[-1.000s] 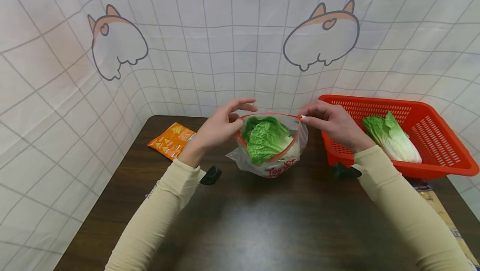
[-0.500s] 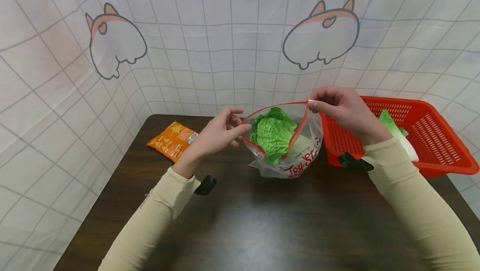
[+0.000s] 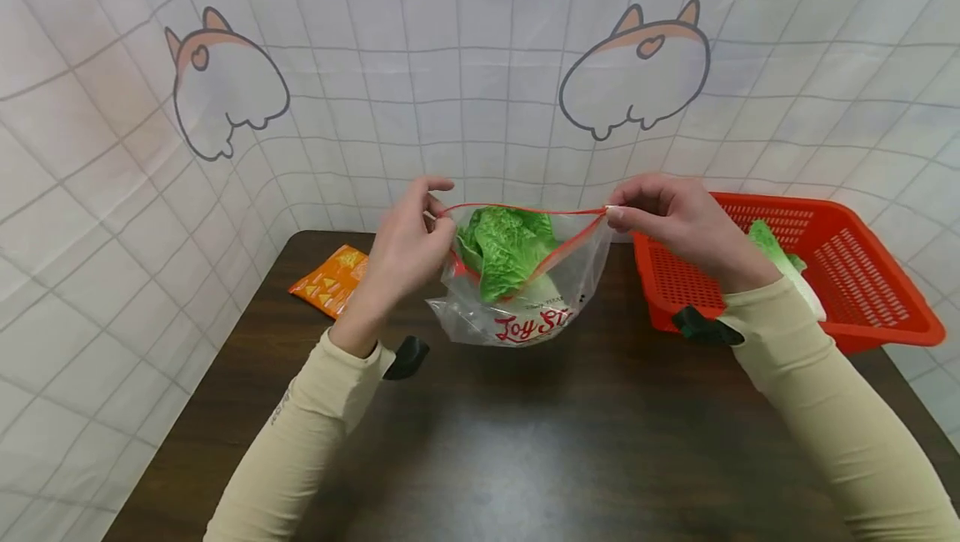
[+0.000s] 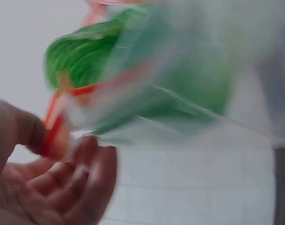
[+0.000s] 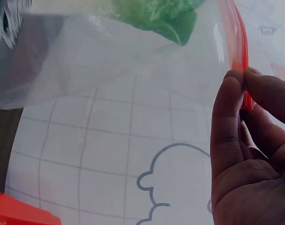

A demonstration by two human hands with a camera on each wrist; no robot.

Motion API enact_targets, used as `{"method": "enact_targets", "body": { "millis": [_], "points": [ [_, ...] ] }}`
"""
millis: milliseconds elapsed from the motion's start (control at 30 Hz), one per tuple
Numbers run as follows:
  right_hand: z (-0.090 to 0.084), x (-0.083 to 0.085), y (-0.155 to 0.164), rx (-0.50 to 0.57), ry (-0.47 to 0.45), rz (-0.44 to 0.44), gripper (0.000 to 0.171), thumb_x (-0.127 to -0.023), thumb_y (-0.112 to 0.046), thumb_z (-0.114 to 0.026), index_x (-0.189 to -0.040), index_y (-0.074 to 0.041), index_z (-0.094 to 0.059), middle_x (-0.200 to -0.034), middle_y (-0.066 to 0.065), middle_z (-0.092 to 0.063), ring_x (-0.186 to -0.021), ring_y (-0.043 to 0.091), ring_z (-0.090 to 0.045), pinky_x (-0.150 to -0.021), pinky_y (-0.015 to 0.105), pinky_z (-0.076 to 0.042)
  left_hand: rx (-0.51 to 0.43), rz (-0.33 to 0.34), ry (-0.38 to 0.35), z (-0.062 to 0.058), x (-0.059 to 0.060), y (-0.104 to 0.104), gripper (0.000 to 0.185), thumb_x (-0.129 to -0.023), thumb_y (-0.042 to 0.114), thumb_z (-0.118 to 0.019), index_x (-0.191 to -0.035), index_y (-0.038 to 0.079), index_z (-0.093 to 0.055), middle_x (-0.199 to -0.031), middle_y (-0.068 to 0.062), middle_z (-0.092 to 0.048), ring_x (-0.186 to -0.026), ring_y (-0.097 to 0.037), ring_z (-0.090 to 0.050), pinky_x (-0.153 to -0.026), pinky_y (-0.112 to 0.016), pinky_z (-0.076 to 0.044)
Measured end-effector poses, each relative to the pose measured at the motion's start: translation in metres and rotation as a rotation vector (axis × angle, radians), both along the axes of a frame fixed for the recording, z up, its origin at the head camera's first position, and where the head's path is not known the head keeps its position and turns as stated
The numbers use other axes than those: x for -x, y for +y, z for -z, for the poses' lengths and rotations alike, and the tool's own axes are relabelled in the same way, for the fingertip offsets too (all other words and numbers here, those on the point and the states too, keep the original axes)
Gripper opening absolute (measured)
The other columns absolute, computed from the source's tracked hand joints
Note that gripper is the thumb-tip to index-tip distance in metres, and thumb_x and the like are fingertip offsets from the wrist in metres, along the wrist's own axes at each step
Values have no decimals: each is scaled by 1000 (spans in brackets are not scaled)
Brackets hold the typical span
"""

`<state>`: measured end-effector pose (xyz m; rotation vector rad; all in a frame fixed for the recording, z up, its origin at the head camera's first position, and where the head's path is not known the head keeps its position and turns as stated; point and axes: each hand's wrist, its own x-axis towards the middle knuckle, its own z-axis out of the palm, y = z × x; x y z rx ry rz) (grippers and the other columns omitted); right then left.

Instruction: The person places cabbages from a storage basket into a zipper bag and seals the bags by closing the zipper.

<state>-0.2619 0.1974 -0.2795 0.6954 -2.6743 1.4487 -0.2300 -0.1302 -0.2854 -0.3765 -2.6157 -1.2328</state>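
A clear zip bag (image 3: 517,327) with a red zip edge and red lettering hangs between my two hands over the table. Inside it stands a leafy green cabbage (image 3: 510,246), its top leaves showing above the front edge of the mouth. My left hand (image 3: 408,242) pinches the left end of the red rim between thumb and fingers, as the left wrist view also shows. At the opposite end, my right hand (image 3: 671,213) pinches the red zip corner (image 5: 240,56) between thumb and fingertips. The bag's mouth gapes between them.
Right of the bag, a red plastic basket (image 3: 885,275) holds another cabbage (image 3: 783,267), partly hidden by my right arm. An orange packet (image 3: 330,279) lies at the table's back left. Behind everything hangs a white gridded cloth (image 3: 480,75).
The bag shifted right with its right corner raised, then moved back left. My left hand has risen and now pinches the left rim; the mouth is stretched wider and flatter.
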Motion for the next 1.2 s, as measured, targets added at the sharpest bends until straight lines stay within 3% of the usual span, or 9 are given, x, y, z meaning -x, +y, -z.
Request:
{"method": "enact_targets", "body": {
  "millis": [200, 267, 333, 467, 600, 700, 867, 1033, 1200],
  "points": [
    [-3, 0, -2, -50, 34, 16, 23, -95, -29, -66, -109, -10, -67, -99, 9, -67, -88, 21, -63, -76, 22, -53, 318, 113, -68, -14, 1, -6, 43, -88, 5, -49, -131, 6, -52, -94, -6, -64, -67, -20, -57, -64, -34, -46],
    [-4, 0, -2, -71, 32, 13, 24, -95, -29, -66, -109, -10, -67, -100, 8, -67, -88, 21, -63, -75, 23, -54, 278, 189, -148, -13, 4, -9, 43, -90, 4, -47, -133, 6, -50, -98, -7, -64, -66, -23, -61, -63, -34, -51],
    [-5, 1, -1, -94, 24, 12, 24, -95, -30, -66, -110, -12, -67, -100, 7, -67, -87, 21, -62, -75, 24, -54, 140, 324, -276, -11, 9, -13, 43, -91, 5, -45, -134, 8, -47, -96, -11, -63, -64, -25, -60, -62, -38, -54],
    [-6, 3, 0, -123, 5, -7, 22, -94, -29, -67, -108, -12, -68, -100, 7, -65, -86, 22, -61, -75, 25, -54, 29, 381, -432, -6, 18, -20, 39, -95, 12, -38, -135, 11, -39, -84, -10, -57, -54, -23, -54, -56, -37, -52],
    [-6, 3, -1, -129, -58, -2, 27, -95, -32, -66, -109, -10, -68, -101, 8, -65, -89, 22, -61, -77, 26, -53, -36, 252, -298, 4, 19, -16, 43, -97, 13, -41, -139, 15, -37, -83, -11, -54, -51, -24, -51, -55, -37, -51],
    [-5, 3, 2, -113, -120, 59, 34, -95, -38, -63, -113, -9, -66, -104, 9, -64, -95, 23, -60, -80, 26, -51, -142, 260, -241, 12, 19, -14, 47, -98, 14, -50, -142, 14, -35, -98, -14, -55, -61, -29, -61, -61, -40, -58],
    [-2, 3, 4, -96, -155, 107, 40, -96, -39, -61, -117, -5, -64, -107, 12, -64, -100, 27, -59, -83, 27, -50, -161, 269, -140, 31, 19, -9, 48, -95, 19, -65, -133, 8, -39, -104, -12, -52, -78, -26, -66, -62, -35, -58],
    [1, 4, 2, -118, -164, 141, 46, -96, -44, -60, -120, -5, -63, -112, 13, -64, -103, 26, -59, -90, 37, -47, -105, 313, 0, 51, 14, -1, 67, -84, 23, -79, -133, 11, -34, -107, -7, -51, -86, -20, -61, -70, -33, -55],
    [2, 4, 0, -118, -170, 166, 48, -96, -45, -59, -120, -4, -63, -114, 14, -64, -106, 29, -60, -93, 42, -44, 161, 329, 183, 68, 2, 9, 90, -72, 33, -88, -132, 13, -24, -109, -6, -44, -79, -13, -53, -61, -28, -50]
  ]
}}
